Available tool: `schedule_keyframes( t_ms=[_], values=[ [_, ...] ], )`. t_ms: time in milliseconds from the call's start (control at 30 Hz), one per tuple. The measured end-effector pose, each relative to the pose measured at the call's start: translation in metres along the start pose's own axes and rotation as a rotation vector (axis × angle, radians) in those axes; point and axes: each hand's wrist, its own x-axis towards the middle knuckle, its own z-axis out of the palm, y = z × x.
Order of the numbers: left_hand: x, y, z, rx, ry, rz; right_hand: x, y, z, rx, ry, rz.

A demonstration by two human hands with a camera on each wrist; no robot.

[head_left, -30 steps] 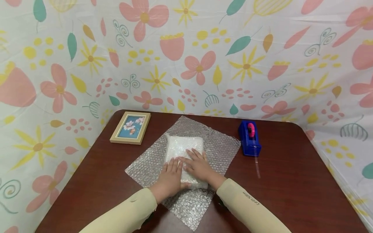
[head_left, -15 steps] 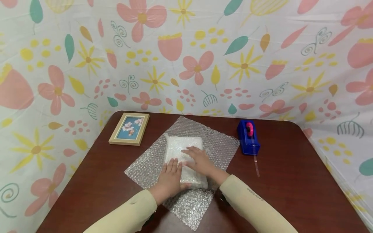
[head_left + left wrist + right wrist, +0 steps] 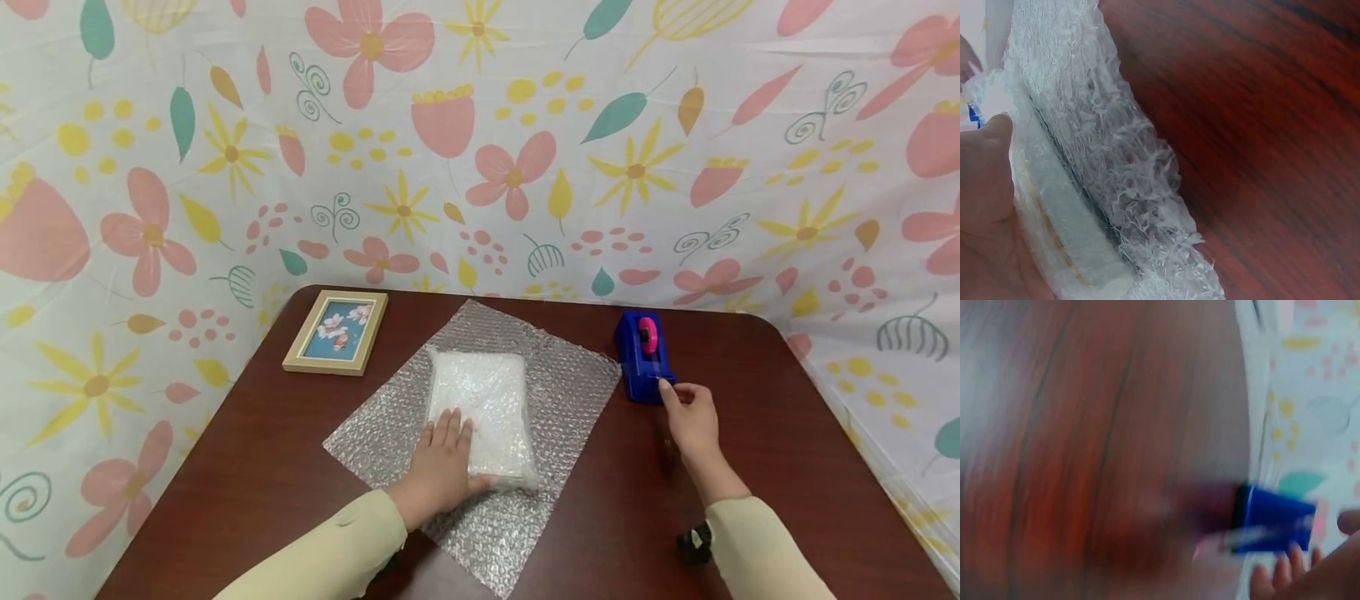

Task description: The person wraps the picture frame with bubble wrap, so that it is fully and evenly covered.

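Observation:
A flat package in white bubble wrap (image 3: 491, 392) lies on a larger sheet of bubble wrap (image 3: 570, 400). My left hand (image 3: 438, 467) rests flat on the package's lower left, its thumb along the near edge. A yellowish edge shows through the wrap in the left wrist view, beside that hand (image 3: 985, 181). At the right, my right hand (image 3: 693, 421) is at the front end of a blue tape dispenser (image 3: 641, 358) with a pink roll. In the blurred right wrist view the thumb stands apart from the fingers (image 3: 1282, 572), close to the dispenser (image 3: 1279, 519) and its hanging strip of tape (image 3: 1250, 536).
A light wooden picture frame (image 3: 337, 332) with a blossom picture lies at the back left of the dark brown table (image 3: 247, 483). Behind the table hangs a flower-patterned cloth (image 3: 555, 108).
My right hand has left the package and moved right to the front of the tape dispenser. The left hand and the package have stayed in place.

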Motion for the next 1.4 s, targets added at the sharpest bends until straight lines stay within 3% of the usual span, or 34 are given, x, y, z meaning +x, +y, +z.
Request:
schedule_keyframes(
  t_ms=[67, 167, 400, 733, 1033, 1400],
  values=[
    [0.000, 0.000, 0.000, 0.000, 0.005, 0.002, 0.006, 0.007, -0.008, -0.038, -0.136, 0.064],
    [0.001, 0.000, 0.000, 0.002, 0.011, 0.004, 0.014, 0.015, -0.012, -0.040, -0.251, 0.072],
    [0.003, -0.002, 0.000, 0.002, 0.012, 0.003, 0.025, 0.021, -0.008, 0.191, -0.331, 0.103],
    [0.003, -0.005, -0.002, -0.016, 0.024, 0.014, 0.033, 0.022, -0.004, 0.321, -0.382, 0.167],
    [0.003, -0.006, -0.001, -0.041, 0.015, 0.005, 0.037, 0.020, -0.004, 0.524, -0.465, 0.233],
    [0.000, -0.001, -0.002, -0.014, 0.014, 0.015, 0.034, 0.029, -0.003, 0.357, -0.446, 0.192]
  ],
)
